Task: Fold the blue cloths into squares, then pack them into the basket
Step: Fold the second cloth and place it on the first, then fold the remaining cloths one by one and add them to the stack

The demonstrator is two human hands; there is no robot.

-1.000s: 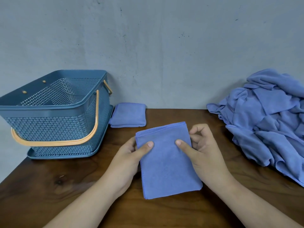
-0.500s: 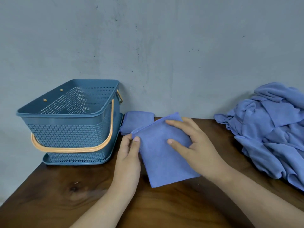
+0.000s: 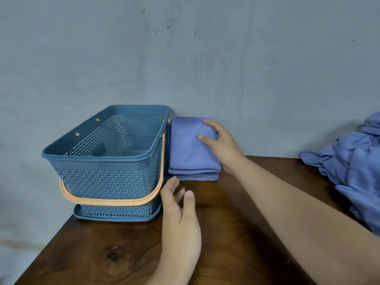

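My right hand (image 3: 221,145) holds a folded blue cloth square (image 3: 190,147) on top of a second folded blue cloth (image 3: 197,177), at the back of the dark brown wooden table (image 3: 236,223) and close to the grey plastered wall (image 3: 185,58). My thumb lies flat across the top of the upper square, my index finger reaches to its far edge, and my other fingers curl round its right-hand edge. The two squares lie stacked edge to edge, just beside the right side of the blue perforated plastic basket (image 3: 102,182), outside it.

The basket stands on its matching tray base at the table's left rear corner, with its orange plastic handle (image 3: 111,201) swung down across the near wall.

My left hand (image 3: 181,219) is over the table in front of the stack, near the basket's front right corner. Its fingers are loose and slightly spread, with nothing in them. Whether the fingertips touch the wood, I cannot tell.

At the right edge of the table a rumpled heap of unfolded blue cloths (image 3: 357,161) lies well apart from the stack, partly cut off by the frame.
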